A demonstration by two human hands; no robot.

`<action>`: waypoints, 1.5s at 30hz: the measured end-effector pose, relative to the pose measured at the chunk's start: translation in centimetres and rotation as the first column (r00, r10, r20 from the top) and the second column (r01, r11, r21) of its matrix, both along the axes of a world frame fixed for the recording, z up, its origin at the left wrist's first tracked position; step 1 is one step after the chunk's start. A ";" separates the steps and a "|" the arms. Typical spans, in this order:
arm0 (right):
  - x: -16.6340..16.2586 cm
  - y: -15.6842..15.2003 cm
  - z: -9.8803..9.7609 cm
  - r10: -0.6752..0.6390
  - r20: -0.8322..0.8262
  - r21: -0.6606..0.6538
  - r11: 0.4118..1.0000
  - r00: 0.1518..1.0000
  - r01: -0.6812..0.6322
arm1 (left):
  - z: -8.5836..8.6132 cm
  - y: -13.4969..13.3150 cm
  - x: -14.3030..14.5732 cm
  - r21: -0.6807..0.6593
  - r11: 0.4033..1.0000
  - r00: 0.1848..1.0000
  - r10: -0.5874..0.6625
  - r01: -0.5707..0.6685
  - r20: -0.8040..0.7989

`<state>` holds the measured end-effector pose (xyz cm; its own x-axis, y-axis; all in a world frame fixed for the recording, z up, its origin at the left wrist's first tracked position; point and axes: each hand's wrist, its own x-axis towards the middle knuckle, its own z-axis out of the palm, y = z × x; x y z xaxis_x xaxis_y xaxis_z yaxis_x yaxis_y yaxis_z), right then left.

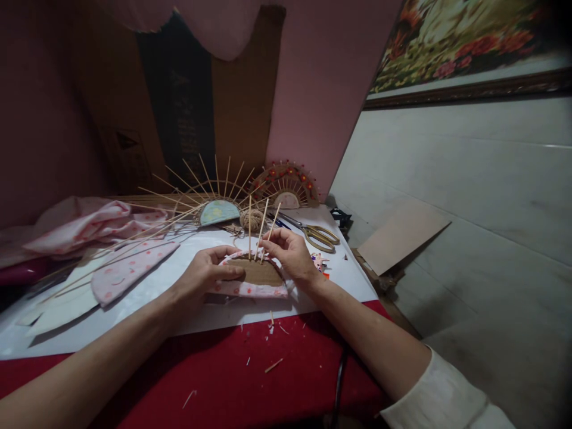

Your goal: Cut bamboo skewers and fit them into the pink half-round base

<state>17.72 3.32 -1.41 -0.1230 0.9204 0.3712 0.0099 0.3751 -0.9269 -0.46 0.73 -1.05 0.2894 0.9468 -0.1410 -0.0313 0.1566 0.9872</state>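
Left hand [203, 276] grasps a brown cardboard half-disc [261, 274] edged in spotted pink fabric [250, 291]; right hand [292, 255], almost closed, pinches the rightmost of three slim wooden sticks [275, 218].

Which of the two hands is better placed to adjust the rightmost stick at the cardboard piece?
Probably the right hand: it pinches that stick, while the left hand holds the cardboard piece at its left side.

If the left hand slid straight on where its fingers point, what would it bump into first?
The left hand would probably meet the leftmost stick at the cardboard piece, just past its fingertips, though depth is hard to judge here.
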 end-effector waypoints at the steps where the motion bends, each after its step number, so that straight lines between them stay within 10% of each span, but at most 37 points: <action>1: 0.0 0.0 0.0 0.002 -0.002 -0.007 1.000 1.000 -0.002 | 0.0 0.0 0.0 0.000 1.000 1.000 0.003 -0.003 0.001; 45: -0.1 -0.2 0.0 -0.004 0.013 -0.011 1.000 1.000 0.004 | 0.4 -0.3 0.2 -0.017 1.000 1.000 0.011 -0.011 0.002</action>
